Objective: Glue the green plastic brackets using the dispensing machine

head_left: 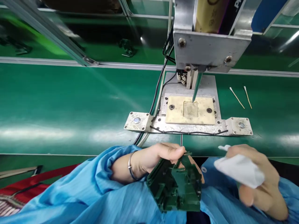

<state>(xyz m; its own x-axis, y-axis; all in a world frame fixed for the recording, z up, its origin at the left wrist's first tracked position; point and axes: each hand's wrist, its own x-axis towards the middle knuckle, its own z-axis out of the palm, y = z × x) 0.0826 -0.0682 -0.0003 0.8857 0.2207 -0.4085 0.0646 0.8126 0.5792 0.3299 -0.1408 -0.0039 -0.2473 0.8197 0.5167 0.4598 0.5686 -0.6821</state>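
My left hand (161, 155) is closed on a dark green moulded plastic part (179, 183), thumb on its top edge. The part is held tilted in front of my body, with ribs and recesses on the side facing me. To the right, my right hand (259, 180) grips a white cloth or tissue (240, 169), slightly blurred, apart from the plastic part. Beyond both hands stands a small press fixture: a cream block (176, 116) with a shallow square recess lies beneath a thin greenish rod (197, 87).
Two cotton swabs (237, 97) lie right of the fixture. Round buttons sit on a left box (137, 121) and a right box (239, 126). Black cables (157, 93) run beside the fixture across the green table (70, 105). A metal press head (210, 51) overhangs it.
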